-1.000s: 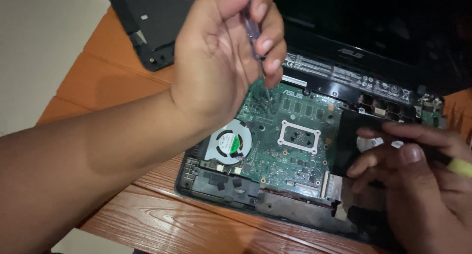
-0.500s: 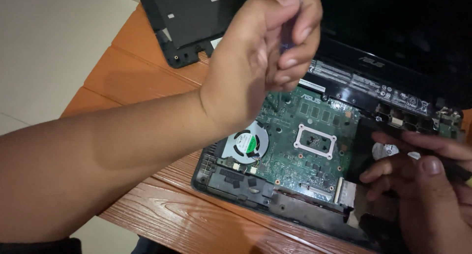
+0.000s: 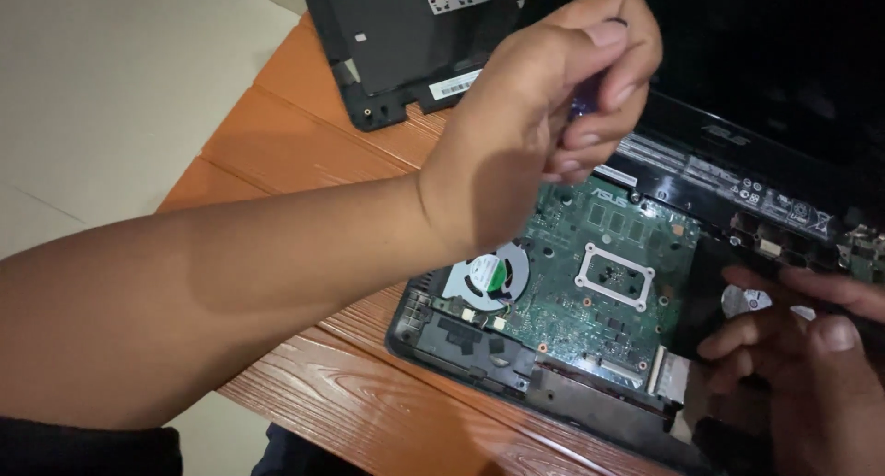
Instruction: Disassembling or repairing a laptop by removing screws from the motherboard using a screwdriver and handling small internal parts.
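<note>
Left hand [image 3: 544,117] is hovering raised above the green motherboard [image 3: 599,273], forearm crossing in from the lower left, fingers curling shut on a small screwdriver [image 3: 583,103], mostly hidden inside the grip. Right hand [image 3: 811,365] is resting at the motherboard's right edge on the open laptop base [image 3: 553,393], fingers loosely bent, holding nothing visible

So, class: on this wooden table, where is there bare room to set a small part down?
Bare wood lies on the table left of the detached black cover, and along the near edge in front of the opened laptop base. It is crowded over the green board, where the left hand and right hand work.
</note>
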